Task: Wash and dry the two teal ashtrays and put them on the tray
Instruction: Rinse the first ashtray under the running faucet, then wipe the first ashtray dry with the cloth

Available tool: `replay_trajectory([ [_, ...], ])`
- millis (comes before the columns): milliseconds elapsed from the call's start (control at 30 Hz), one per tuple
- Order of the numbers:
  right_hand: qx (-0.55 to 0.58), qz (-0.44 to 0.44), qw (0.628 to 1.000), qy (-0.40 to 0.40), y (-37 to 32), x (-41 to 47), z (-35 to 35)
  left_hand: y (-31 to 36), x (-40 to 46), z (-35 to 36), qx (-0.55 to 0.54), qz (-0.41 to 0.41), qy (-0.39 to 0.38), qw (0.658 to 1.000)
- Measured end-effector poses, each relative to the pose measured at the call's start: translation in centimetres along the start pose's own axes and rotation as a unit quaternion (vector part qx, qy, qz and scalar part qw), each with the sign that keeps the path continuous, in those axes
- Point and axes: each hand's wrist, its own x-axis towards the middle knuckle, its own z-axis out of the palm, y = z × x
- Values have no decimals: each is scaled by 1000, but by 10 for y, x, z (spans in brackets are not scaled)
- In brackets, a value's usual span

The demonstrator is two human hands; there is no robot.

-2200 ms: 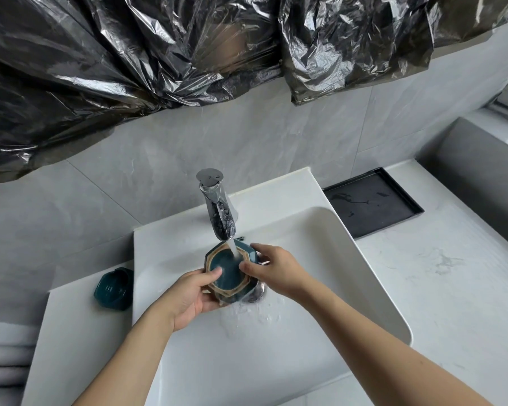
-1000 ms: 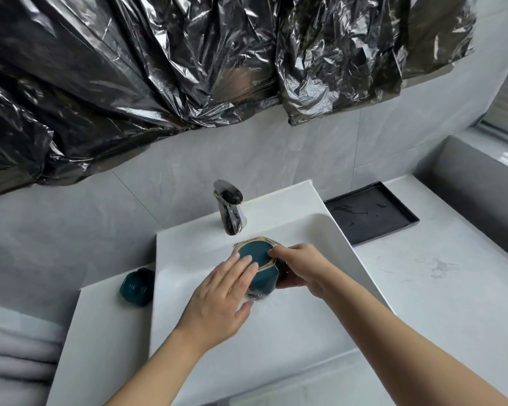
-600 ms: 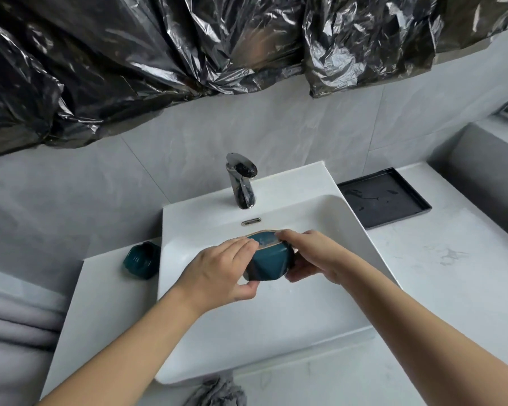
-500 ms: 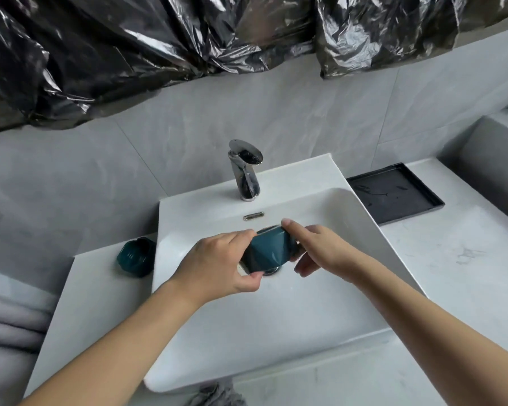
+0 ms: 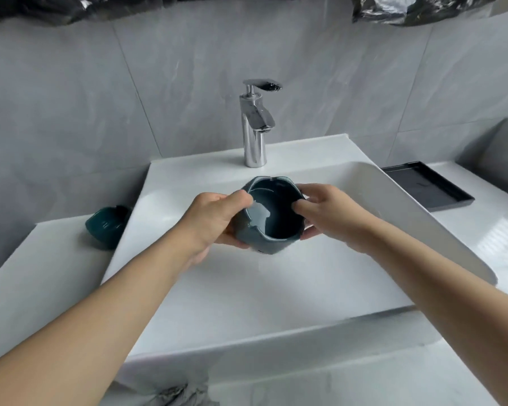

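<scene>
No brand, label or readable writing shows on anything here.

Both forearms reach in from the lower corners and meet over the white sink (image 5: 276, 303). The left hand (image 5: 214, 221) curls round the left side of a teal ashtray (image 5: 272, 219), thumb hooked over its rim; the right hand (image 5: 326, 213) holds the opposite side, one fingertip dipping over the rim into the bowl and the other fingers under the wall — so each grip is closed round the ashtray, not spread. The ashtray is held in the air above the basin, tilted with its open mouth toward the camera, below and in front of the chrome faucet (image 5: 255, 127); its outline is somewhat blurred.

The second teal ashtray (image 5: 107, 227) sits on the white table (image 5: 41, 273) just left of the sink. The black tray (image 5: 425, 186) lies on the table to the right of the sink, well apart from both ashtrays. A crumpled grey cloth (image 5: 185, 395) shows at the bottom edge.
</scene>
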Motion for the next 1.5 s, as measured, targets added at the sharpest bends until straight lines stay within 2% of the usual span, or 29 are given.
replay_trajectory([
  [100,61,31,998,-8,-6,-9,1,4,-9,6,-50,-37,4,998],
  [233,77,71,994,15,-14,-20,1,11,-27,10,-46,-48,25,997],
  [400,119,99,988,25,-26,-56,12,11,-63,24,27,-29,76,996],
  [467,130,110,985,22,-25,-69,18,9,-77,25,117,-17,101,988],
  [533,142,116,983,29,-24,-78,22,13,-98,20,278,19,136,951],
  [600,168,113,978,44,-25,-87,26,17,-128,15,386,26,126,913],
  [700,197,97,973,68,-28,-96,31,17,-171,11,481,-49,8,875],
  [767,207,94,970,80,-27,-101,38,6,-194,14,563,-84,-59,820],
  [900,178,84,976,93,-22,-107,46,-32,-211,20,684,-91,-113,715],
  [1000,160,77,980,87,-21,-109,46,-61,-213,30,700,-145,-124,688],
  [1067,157,80,981,83,-19,-108,46,-81,-212,35,690,-175,-112,693],
  [1133,150,78,983,77,-17,-107,46,-96,-210,34,657,-177,-84,728],
  [1300,151,74,984,54,-14,-106,40,-93,-209,18,568,-85,-43,817],
  [1367,157,77,984,47,-14,-106,38,-66,-208,16,508,-37,-39,860],
  [1500,173,65,982,34,-12,-100,32,7,-187,10,349,100,19,931],
])
